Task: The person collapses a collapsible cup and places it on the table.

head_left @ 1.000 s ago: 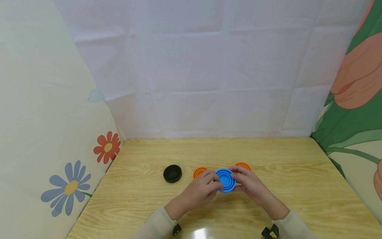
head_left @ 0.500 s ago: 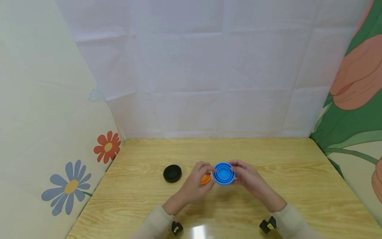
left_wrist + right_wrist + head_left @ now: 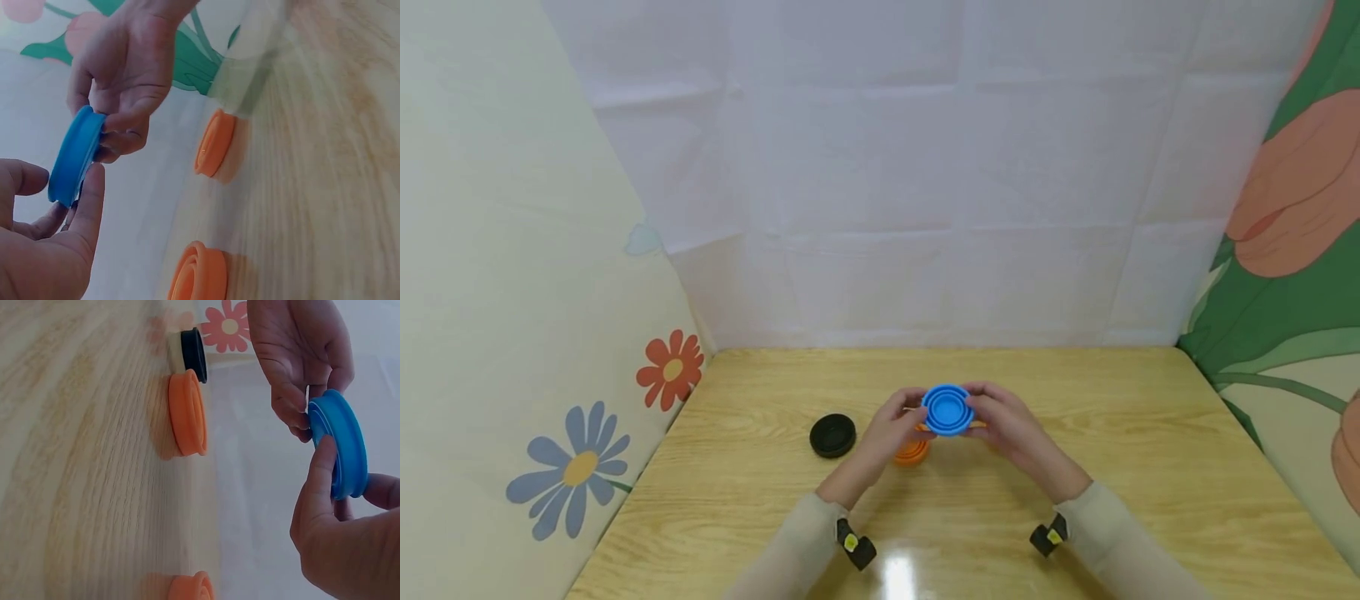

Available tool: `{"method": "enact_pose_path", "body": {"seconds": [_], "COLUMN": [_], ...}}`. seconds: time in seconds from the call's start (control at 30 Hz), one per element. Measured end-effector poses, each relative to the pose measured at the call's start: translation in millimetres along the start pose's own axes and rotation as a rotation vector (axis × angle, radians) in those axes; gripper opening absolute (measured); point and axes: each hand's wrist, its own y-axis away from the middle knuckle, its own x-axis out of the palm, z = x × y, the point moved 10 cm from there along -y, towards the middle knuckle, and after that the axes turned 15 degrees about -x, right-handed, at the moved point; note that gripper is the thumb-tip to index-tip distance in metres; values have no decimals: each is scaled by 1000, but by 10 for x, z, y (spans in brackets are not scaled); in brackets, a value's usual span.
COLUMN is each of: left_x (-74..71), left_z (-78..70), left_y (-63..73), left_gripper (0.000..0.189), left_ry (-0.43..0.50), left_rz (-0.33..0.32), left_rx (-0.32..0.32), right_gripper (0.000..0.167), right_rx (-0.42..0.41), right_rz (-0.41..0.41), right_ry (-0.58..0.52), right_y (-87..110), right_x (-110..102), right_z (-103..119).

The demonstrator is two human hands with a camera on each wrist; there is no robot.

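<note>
A blue collapsible cup, flattened into concentric rings, is held up above the table with its ringed face toward the head camera. My left hand pinches its left edge between thumb and fingers. On the opposite edge my right hand grips it the same way, thumb on the ringed face. Both wrist views show the blue cup edge-on, well off the table. Below the left hand lies an orange collapsible cup, partly covered in the head view. A second orange cup shows in the left wrist view; the right hand hides it from the head camera.
A black round collapsed cup lies on the wooden table left of the hands. White cloth hangs along the table's back edge, with flower-printed cloth at the left side and more at the right.
Both hands have carried the blue cup forward, up and slightly left. The left fingers have shifted on its edge. The right orange cup has become hidden behind the right hand.
</note>
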Motion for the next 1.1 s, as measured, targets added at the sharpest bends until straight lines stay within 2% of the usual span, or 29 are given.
{"method": "enact_pose_path", "body": {"seconds": [0.13, 0.33, 0.53, 0.67, 0.83, 0.93, 1.1], "left_x": [-53, -182, -268, -304, -367, -403, -427], "left_z": [12, 4, 47, 70, 182, 249, 290], "left_y": [-107, -306, -480, -589, -749, -811, -839], "left_gripper": [39, 38, 38, 39, 39, 40, 41], "left_ry": [23, -24, -54, -94, -114, -121, -136], "left_rz": [1, -30, -49, -57, -81, -99, -104], "left_rx": [-63, -86, -131, -156, -202, -233, -267], "right_gripper": [34, 35, 36, 38, 39, 38, 35], "right_rx": [1, 2, 82, 121, 160, 171, 182], "right_rz": [-29, -6, -37, -47, -65, -62, -55], "right_ry": [-12, 49, 149, 171, 171, 170, 196], "right_y": [-115, -304, -480, -567, -685, -752, -807], "right_x": [-6, 9, -60, -84, -109, -108, -103], "right_z": [-42, -83, -204, -285, -413, -484, -561]}}
